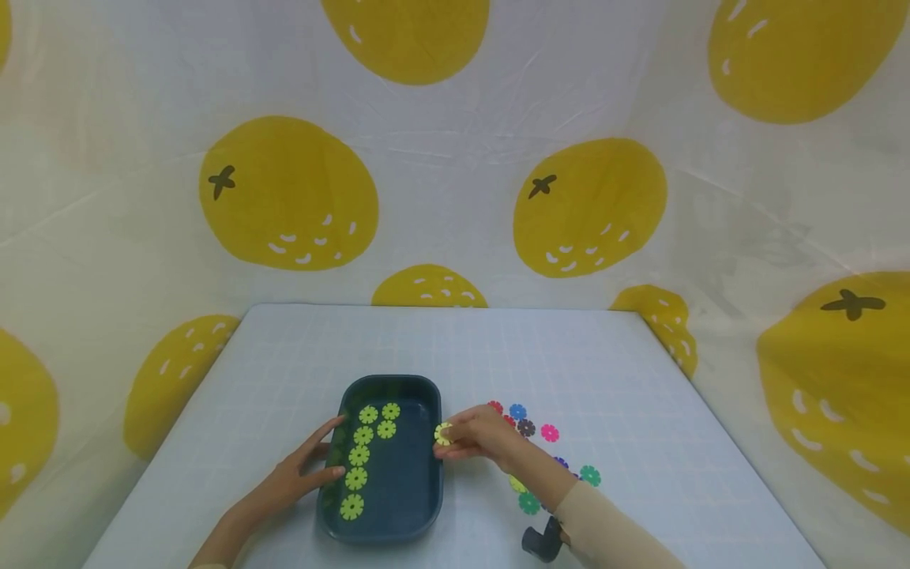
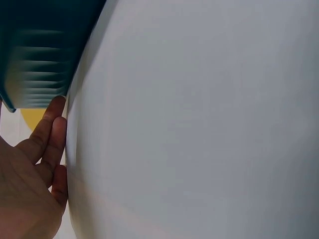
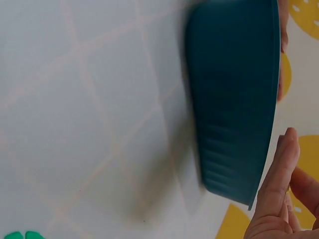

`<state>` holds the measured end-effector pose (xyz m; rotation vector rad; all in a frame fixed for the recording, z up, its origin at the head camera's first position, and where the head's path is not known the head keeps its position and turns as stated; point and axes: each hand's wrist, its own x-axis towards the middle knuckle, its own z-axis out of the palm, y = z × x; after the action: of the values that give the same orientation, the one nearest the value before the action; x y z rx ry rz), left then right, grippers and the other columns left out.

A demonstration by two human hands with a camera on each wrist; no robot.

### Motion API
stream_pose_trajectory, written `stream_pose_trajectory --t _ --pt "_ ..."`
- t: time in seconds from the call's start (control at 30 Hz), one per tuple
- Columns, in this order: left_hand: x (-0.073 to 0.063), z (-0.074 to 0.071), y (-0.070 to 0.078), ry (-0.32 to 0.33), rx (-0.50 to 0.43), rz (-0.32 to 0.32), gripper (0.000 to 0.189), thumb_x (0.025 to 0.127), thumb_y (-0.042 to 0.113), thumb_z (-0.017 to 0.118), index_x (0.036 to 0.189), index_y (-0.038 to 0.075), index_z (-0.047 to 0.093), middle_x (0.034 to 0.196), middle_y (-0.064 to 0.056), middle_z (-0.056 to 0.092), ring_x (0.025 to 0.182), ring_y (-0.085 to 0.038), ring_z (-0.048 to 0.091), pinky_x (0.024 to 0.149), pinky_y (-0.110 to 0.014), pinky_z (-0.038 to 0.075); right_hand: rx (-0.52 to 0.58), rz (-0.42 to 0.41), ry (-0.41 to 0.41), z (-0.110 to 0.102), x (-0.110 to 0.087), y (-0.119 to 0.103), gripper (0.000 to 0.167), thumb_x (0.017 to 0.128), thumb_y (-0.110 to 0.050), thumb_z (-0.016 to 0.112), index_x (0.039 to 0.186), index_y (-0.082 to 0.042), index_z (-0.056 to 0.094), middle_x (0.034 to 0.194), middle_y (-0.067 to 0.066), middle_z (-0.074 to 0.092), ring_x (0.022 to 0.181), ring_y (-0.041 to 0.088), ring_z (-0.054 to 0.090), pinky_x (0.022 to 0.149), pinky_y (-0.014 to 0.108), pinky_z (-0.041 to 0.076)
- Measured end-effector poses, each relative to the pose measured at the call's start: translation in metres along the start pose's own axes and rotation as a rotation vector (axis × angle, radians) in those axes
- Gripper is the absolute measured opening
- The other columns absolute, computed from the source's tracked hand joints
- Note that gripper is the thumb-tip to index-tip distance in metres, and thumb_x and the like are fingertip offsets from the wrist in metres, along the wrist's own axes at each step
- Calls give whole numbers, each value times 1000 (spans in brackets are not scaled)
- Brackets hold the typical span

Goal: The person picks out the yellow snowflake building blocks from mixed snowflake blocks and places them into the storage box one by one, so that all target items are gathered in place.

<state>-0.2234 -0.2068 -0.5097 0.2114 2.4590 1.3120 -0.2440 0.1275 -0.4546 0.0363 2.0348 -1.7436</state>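
A dark teal tray stands on the table with several yellow-green notched discs laid along its left side in one column and the start of another. My left hand rests against the tray's left wall, fingers spread; in the left wrist view its fingertips are right at the ribbed wall. At the opposite rim, my right hand pinches one more yellow notched disc between thumb and fingers. The right wrist view shows that hand beside the tray's outer wall, the disc mostly hidden there.
Right of the tray lie loose notched discs: a pink disc, a blue disc, a green disc and several others, partly behind the right forearm. A black cylindrical object sits near the right sleeve. A fruit-printed curtain hangs behind the table.
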Motion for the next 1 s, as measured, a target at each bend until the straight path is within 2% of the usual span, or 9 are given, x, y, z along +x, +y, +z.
stream_pose_trajectory --t 0.7,1.0 --pt "0 1 -2 14 6 -5 81 90 46 70 155 43 21 153 -22 41 139 -45 40 104 -77 29 -17 44 -55 10 7 -14 24 90 -20 73 102 0 74 93 15 77 84 25 76 70 25 59" --pt "0 0 -3 19 -5 40 80 91 45 69 156 42 21 154 -22 40 139 -44 40 107 -77 26 -42 61 -82 12 11 -22 22 89 -19 74 100 0 74 92 15 77 83 25 76 68 22 58"
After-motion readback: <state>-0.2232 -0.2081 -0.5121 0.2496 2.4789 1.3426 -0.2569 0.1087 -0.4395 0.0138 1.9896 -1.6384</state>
